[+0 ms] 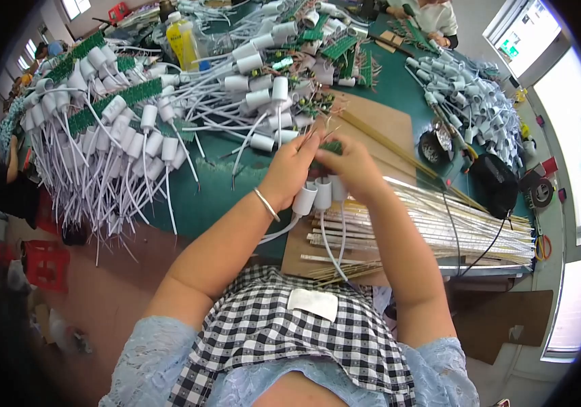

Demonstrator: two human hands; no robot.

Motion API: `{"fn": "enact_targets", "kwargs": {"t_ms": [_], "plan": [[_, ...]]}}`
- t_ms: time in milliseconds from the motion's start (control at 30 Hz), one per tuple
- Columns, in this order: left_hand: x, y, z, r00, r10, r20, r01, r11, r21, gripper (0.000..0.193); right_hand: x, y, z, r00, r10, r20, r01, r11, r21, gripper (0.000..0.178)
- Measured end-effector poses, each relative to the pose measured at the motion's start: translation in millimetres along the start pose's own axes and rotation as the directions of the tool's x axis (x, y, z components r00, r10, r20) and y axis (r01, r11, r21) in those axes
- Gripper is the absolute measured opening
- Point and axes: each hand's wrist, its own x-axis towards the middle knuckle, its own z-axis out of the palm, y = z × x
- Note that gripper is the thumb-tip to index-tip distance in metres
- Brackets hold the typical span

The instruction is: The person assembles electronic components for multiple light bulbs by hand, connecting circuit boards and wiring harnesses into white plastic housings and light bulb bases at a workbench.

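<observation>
My left hand (289, 167) and my right hand (353, 167) meet in the middle of the view, fingers closed on a green circuit board (332, 146), mostly hidden between them. Thin bare wires stick up above the fingertips. White plastic cylinders (306, 200) hang below the board, with white cables trailing toward my apron. Just beyond my hands lies a brown cardboard sheet (389, 125). Close behind the left fingers, more white cylinders (259, 99) with cables and boards are heaped on the green table (219, 180).
At left, a large pile of corded white cylinders (117, 129) overhangs the table edge. Long silvery strips (426, 220) lie at right, near a black bag (494, 183) and a metal dish (434, 144). A yellow bottle (182, 44) stands at back. Another person (433, 17) sits at far right.
</observation>
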Motion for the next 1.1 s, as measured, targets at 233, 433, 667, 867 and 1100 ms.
{"fn": "enact_targets", "kwargs": {"t_ms": [233,433,667,867,1100], "plan": [[15.2,-19.9,-12.0,0.993,-0.114,0.013,0.115,0.991,-0.064,0.036,19.9,28.1,-20.3,0.992,-0.129,-0.007,0.116,0.912,-0.394,0.026],[31.1,-40.1,-15.1,0.945,0.061,-0.321,-0.029,0.994,0.105,0.027,27.8,15.8,11.4,0.953,-0.302,-0.031,0.132,0.502,-0.855,0.020],[30.5,-45.9,-14.7,0.941,0.097,-0.325,-0.061,0.991,0.118,0.022,25.3,22.1,25.9,0.925,-0.362,-0.116,0.032,0.380,-0.924,0.017],[27.5,-47.8,-15.2,0.936,0.076,-0.344,-0.055,0.996,0.068,0.024,25.4,22.0,30.5,0.927,-0.346,-0.145,-0.015,0.352,-0.936,0.017],[28.6,-47.2,-16.1,0.921,0.092,-0.380,-0.081,0.996,0.043,0.023,31.4,17.3,39.5,0.928,-0.302,-0.217,-0.130,0.284,-0.950,0.021]]}}
